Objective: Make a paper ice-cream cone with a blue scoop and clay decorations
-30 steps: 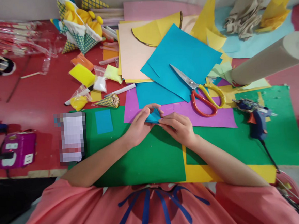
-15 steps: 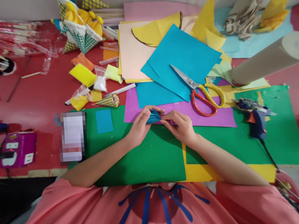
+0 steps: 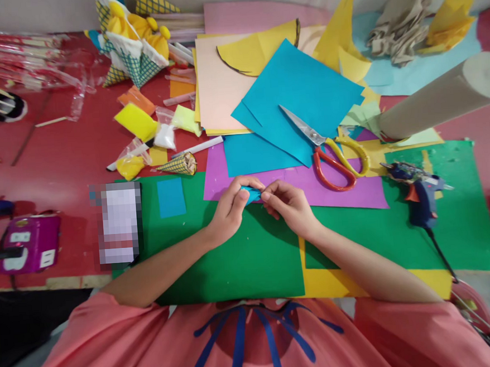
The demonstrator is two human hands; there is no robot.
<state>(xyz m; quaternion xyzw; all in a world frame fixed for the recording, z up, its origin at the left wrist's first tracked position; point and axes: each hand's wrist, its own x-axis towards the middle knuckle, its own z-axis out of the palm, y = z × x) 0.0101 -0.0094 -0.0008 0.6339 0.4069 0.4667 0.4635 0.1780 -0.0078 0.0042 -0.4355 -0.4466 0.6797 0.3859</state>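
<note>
Between my hands is a small folded piece of blue paper (image 3: 252, 194), mostly covered by fingers. My left hand (image 3: 231, 209) is closed around its left part, the thumb pressed on top. The fingertips of my right hand (image 3: 289, 205) pinch its right end. Both hands are above the green sheet (image 3: 234, 262) and the purple sheet (image 3: 355, 192). A small blue paper rectangle (image 3: 171, 197) lies to the left of my left hand. Scissors (image 3: 315, 139) with red and yellow handles lie beyond my right hand, blades spread, on blue sheets (image 3: 301, 84).
A glue gun (image 3: 423, 199) with its cord lies at the right. Beyond it a large white roll (image 3: 436, 100) leans across. A blurred phone-like object (image 3: 119, 223) lies at left, near a purple box (image 3: 31, 243). Clay packets (image 3: 135, 123) and a patterned cone (image 3: 179, 164) are farther back.
The blue paper has turned or been pressed flatter in my fingers; its layered edges show less. My right hand has shifted slightly left, its fingers curling differently. The surroundings look the same.
</note>
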